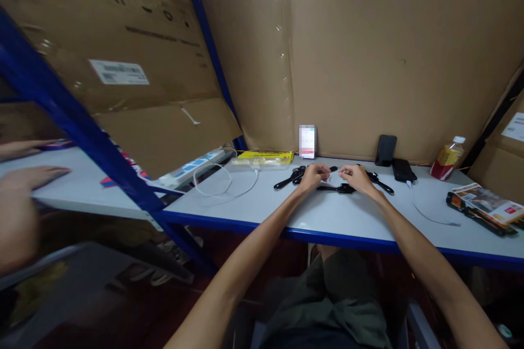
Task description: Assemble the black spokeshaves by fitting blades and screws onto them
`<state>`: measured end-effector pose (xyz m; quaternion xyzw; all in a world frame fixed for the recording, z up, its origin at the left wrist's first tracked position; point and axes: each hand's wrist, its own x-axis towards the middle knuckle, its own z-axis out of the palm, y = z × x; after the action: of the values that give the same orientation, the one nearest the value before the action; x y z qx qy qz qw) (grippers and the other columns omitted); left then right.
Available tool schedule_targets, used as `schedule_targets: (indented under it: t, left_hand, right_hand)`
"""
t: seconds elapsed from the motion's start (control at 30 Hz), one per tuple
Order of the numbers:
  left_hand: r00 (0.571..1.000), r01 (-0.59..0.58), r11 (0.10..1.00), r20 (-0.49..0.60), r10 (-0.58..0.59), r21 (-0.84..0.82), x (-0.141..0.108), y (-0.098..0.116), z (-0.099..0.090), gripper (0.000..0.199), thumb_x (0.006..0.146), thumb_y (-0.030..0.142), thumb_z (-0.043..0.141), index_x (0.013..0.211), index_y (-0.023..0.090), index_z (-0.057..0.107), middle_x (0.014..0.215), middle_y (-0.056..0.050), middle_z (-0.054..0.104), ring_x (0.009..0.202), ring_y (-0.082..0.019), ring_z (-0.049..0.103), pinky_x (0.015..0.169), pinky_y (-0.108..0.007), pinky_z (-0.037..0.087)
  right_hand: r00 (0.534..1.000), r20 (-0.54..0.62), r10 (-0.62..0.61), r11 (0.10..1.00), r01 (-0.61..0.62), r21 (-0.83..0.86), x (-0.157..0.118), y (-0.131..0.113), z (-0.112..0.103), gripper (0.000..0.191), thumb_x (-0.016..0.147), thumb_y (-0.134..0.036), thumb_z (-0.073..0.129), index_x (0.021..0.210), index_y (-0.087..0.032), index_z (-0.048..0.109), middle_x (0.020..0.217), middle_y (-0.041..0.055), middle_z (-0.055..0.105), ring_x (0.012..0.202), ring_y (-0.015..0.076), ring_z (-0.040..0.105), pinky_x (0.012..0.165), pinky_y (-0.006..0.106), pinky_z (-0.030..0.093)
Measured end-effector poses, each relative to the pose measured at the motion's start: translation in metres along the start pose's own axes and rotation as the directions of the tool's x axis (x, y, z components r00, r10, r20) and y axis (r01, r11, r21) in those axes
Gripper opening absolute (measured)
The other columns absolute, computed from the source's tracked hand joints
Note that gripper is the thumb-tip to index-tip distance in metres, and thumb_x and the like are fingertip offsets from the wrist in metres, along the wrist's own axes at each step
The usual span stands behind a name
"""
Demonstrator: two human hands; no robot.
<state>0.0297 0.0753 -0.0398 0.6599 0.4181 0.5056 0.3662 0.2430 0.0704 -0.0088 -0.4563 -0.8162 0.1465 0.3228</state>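
My left hand (314, 177) is over the table with its fingers closed in a pinch. Small shiny bits (329, 178) show at its fingertips, too tiny to name. Facing it, a short gap away, my right hand (355, 176) also has thumb and fingers pressed together; what they hold, if anything, is hidden. Below and between the hands lies a black tool (344, 188) with a slim handle. More black tools with flared handles (284, 182) are beside my left hand, partly covered by it. Another black handle (385, 186) sticks out to the right of my right hand.
A lit phone (307, 142) leans on the cardboard at the back. Farther right are a dark phone (386, 150), a black device with a white cable (403, 170), a drink bottle (448, 159) and packaged goods (487, 208). A power strip (196, 167) lies left; another person's hand (35, 177) is beyond the blue post.
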Motion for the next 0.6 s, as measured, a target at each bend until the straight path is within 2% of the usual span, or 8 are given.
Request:
schedule_targets:
  t: [0.13,0.3,0.37,0.4,0.43,0.5,0.53,0.6]
  left_hand:
    - [0.995,-0.038,0.990,0.088,0.050,-0.133,-0.002,0.004,0.007,0.015,0.064,0.016,0.070,0.078,0.011,0.069,0.068,-0.001,0.068,0.058,-0.012,0.062,0.062,-0.026,0.053]
    - [0.988,-0.068,0.991,0.128,0.082,-0.112,-0.005,0.010,0.012,0.016,0.070,0.019,0.068,0.084,0.011,0.067,0.073,-0.003,0.069,0.064,-0.014,0.065,0.066,-0.028,0.054]
    - [0.989,-0.107,0.994,0.099,0.105,0.017,-0.009,0.013,0.012,0.017,0.077,0.019,0.063,0.092,0.012,0.068,0.077,-0.004,0.069,0.070,-0.016,0.067,0.072,-0.030,0.055]
    - [0.987,-0.146,0.979,0.089,0.135,0.140,-0.012,0.015,0.012,0.018,0.081,0.019,0.060,0.096,0.013,0.068,0.079,-0.005,0.070,0.073,-0.017,0.067,0.075,-0.031,0.055]
    - [0.979,-0.198,0.933,0.099,0.176,0.301,-0.015,0.016,0.012,0.019,0.084,0.018,0.057,0.098,0.014,0.069,0.083,-0.005,0.070,0.078,-0.018,0.067,0.078,-0.032,0.054]
    - [0.952,-0.303,0.762,0.211,0.220,0.572,-0.023,0.019,0.012,0.020,0.087,0.020,0.057,0.102,0.017,0.070,0.095,-0.007,0.071,0.088,-0.020,0.066,0.084,-0.034,0.052]
    - [0.937,-0.345,0.686,0.278,0.211,0.641,-0.026,0.020,0.012,0.020,0.088,0.023,0.059,0.104,0.018,0.070,0.100,-0.008,0.070,0.092,-0.022,0.066,0.087,-0.035,0.052]
    - [0.912,-0.397,0.605,0.370,0.176,0.690,-0.030,0.021,0.013,0.023,0.089,0.032,0.063,0.108,0.020,0.070,0.108,-0.008,0.069,0.101,-0.024,0.065,0.091,-0.036,0.051]
  right_hand:
    - [0.996,0.077,-0.055,0.997,0.050,0.067,0.000,-0.004,0.009,0.025,0.086,-0.037,0.067,0.088,-0.015,0.079,0.064,0.0004,0.069,0.062,0.0143,0.058,0.061,0.023,0.039]
    - [0.989,0.136,-0.053,0.991,0.035,0.133,0.000,-0.006,0.012,0.020,0.082,-0.029,0.064,0.074,-0.015,0.076,0.064,0.0024,0.071,0.063,0.0149,0.060,0.060,0.023,0.040]
    - [0.993,0.110,-0.031,0.990,0.016,0.137,0.001,-0.004,0.008,0.018,0.081,-0.025,0.063,0.075,-0.014,0.077,0.064,0.0027,0.072,0.063,0.0152,0.062,0.062,0.023,0.042]
    - [0.996,0.092,-0.015,0.992,0.003,0.129,0.001,-0.002,0.005,0.017,0.081,-0.023,0.063,0.076,-0.014,0.077,0.064,0.0028,0.072,0.063,0.0152,0.062,0.063,0.023,0.043]
    - [0.997,0.075,0.007,0.993,-0.016,0.117,0.002,0.000,0.002,0.016,0.080,-0.022,0.063,0.076,-0.014,0.077,0.064,0.0030,0.072,0.062,0.0151,0.063,0.063,0.023,0.044]
    - [0.997,0.067,0.048,0.993,-0.055,0.103,0.002,0.004,-0.004,0.015,0.081,-0.020,0.063,0.078,-0.014,0.076,0.065,0.0033,0.073,0.060,0.0143,0.062,0.063,0.023,0.044]
    - [0.995,0.080,0.054,0.993,-0.062,0.100,0.002,0.006,-0.007,0.015,0.081,-0.021,0.063,0.080,-0.014,0.076,0.066,0.0032,0.073,0.060,0.0139,0.062,0.063,0.022,0.044]
    - [0.993,0.111,0.041,0.996,-0.049,0.073,0.002,0.009,-0.012,0.013,0.081,-0.022,0.065,0.080,-0.014,0.076,0.068,0.0027,0.074,0.061,0.0137,0.062,0.063,0.022,0.043]
